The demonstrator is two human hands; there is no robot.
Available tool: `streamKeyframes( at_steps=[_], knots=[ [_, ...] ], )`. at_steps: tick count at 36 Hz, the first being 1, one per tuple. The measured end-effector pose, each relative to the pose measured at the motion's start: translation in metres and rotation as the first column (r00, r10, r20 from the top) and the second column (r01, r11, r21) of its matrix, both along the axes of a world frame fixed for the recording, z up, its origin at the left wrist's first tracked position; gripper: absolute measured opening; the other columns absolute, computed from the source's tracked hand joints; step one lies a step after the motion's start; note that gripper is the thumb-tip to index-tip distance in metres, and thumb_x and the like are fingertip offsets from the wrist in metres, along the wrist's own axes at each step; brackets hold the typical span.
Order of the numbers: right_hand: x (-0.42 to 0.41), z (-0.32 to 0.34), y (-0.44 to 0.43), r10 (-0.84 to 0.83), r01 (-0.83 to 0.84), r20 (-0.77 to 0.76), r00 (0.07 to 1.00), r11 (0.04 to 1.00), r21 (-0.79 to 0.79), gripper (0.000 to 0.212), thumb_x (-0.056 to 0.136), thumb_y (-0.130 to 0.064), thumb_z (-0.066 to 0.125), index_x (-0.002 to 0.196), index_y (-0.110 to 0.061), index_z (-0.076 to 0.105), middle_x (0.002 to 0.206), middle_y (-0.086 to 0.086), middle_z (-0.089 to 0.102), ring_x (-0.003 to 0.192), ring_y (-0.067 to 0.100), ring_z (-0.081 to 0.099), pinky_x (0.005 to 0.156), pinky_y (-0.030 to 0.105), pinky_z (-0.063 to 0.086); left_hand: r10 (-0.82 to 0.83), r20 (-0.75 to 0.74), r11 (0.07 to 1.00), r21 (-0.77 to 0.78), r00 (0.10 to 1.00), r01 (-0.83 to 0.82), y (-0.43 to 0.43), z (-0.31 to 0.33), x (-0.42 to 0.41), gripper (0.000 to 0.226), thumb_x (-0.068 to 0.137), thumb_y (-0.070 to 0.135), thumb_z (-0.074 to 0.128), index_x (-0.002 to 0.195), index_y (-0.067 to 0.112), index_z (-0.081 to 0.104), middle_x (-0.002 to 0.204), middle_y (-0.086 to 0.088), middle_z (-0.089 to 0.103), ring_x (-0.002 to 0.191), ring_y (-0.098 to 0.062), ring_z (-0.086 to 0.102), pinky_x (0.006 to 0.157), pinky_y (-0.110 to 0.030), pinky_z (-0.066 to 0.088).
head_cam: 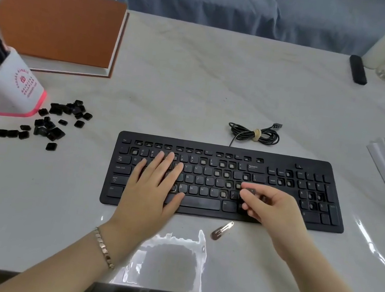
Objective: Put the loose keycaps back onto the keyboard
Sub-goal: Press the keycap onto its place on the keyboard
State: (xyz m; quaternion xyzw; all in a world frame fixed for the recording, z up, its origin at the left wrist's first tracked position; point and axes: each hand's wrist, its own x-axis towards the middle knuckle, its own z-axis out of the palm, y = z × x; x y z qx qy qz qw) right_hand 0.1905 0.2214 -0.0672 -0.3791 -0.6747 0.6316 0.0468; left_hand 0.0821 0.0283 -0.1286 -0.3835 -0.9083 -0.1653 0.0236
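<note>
While the left hand (153, 185) lies flat on the left letter keys of the flat black plastic keyboard (208, 187), fingers straight and slightly spread, the right hand (274, 207) is over the right end of the letter block. Its thumb and forefinger pinch a small black square keycap (250, 191) (its printed mark is too blurred to read). Both hands sit at lower centre of the frame, on the keyboard itself. Well apart from them, at middle left, the heap of loose black plastic keycaps (51, 121) lies scattered on the pale marble-patterned table (195, 84), just beside a white pen holder with a pink base (8, 92). Many places on the keyboard are bare, showing pale grey stubs in dark square sockets: most of the function row, several in the number and letter rows, a few in the number pad. Its black cable (253, 133), coiled and tied with a beige band, lies just behind its top edge. A metal snap hair clip (223, 230) lies just in front of it, between the wrists.
</note>
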Motion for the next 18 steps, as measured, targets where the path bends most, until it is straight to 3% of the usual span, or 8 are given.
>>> streamKeyframes(
  at_steps=[4, 7, 10, 14, 18],
  knots=[
    [-0.005, 0.000, 0.001, 0.003, -0.004, 0.008, 1.000, 0.984, 0.177, 0.017, 0.079, -0.012, 0.071, 0.092, -0.020, 0.064, 0.061, -0.003, 0.064, 0.058, 0.008, 0.057, 0.065, 0.020, 0.047, -0.009, -0.041, 1.000, 0.011, 0.999, 0.010, 0.000, -0.003, -0.001, 0.053, 0.095, 0.044, 0.030, 0.133, 0.013, 0.053, 0.142, -0.009, 0.047, 0.135, -0.023, 0.034, 0.111, -0.042, 0.022],
    [-0.007, -0.002, 0.005, 0.002, -0.004, 0.007, 1.000, 0.965, 0.263, 0.010, 0.078, -0.017, 0.072, 0.086, -0.017, 0.065, 0.055, -0.008, 0.063, 0.049, -0.003, 0.053, 0.057, 0.008, 0.043, -0.004, -0.073, 1.000, 0.023, 0.997, 0.006, 0.000, -0.005, -0.001, 0.052, 0.091, 0.040, 0.037, 0.132, 0.013, 0.053, 0.141, -0.009, 0.048, 0.134, -0.024, 0.037, 0.110, -0.043, 0.024],
    [-0.008, -0.005, 0.009, 0.029, -0.029, 0.006, 1.000, 0.937, 0.348, 0.008, 0.081, -0.019, 0.070, 0.088, -0.016, 0.068, 0.062, -0.009, 0.062, 0.048, -0.009, 0.051, 0.052, 0.002, 0.037, -0.001, -0.091, 1.000, 0.025, 0.996, 0.003, 0.000, -0.006, -0.001, 0.051, 0.091, 0.040, 0.038, 0.132, 0.014, 0.054, 0.141, -0.008, 0.048, 0.133, -0.024, 0.039, 0.110, -0.042, 0.024],
    [-0.011, -0.010, 0.010, 0.094, -0.101, 0.042, 0.995, 0.842, 0.530, 0.012, 0.083, -0.019, 0.066, 0.096, -0.019, 0.067, 0.072, -0.011, 0.059, 0.063, 0.000, 0.053, 0.058, 0.002, 0.036, 0.002, -0.097, 1.000, 0.022, 0.995, 0.000, 0.000, -0.007, -0.001, 0.051, 0.091, 0.039, 0.038, 0.132, 0.014, 0.054, 0.141, -0.008, 0.048, 0.134, -0.023, 0.037, 0.111, -0.042, 0.022],
    [-0.013, -0.015, 0.005, 0.243, -0.253, 0.111, 0.964, 0.695, 0.673, 0.021, 0.084, -0.014, 0.066, 0.104, -0.015, 0.068, 0.081, 0.001, 0.057, 0.070, 0.004, 0.050, 0.066, 0.000, 0.033, 0.007, -0.099, 1.000, 0.029, 0.995, -0.004, -0.001, -0.008, -0.001, 0.050, 0.091, 0.039, 0.039, 0.132, 0.015, 0.054, 0.141, -0.007, 0.048, 0.134, -0.022, 0.038, 0.111, -0.042, 0.023]
  ],
)
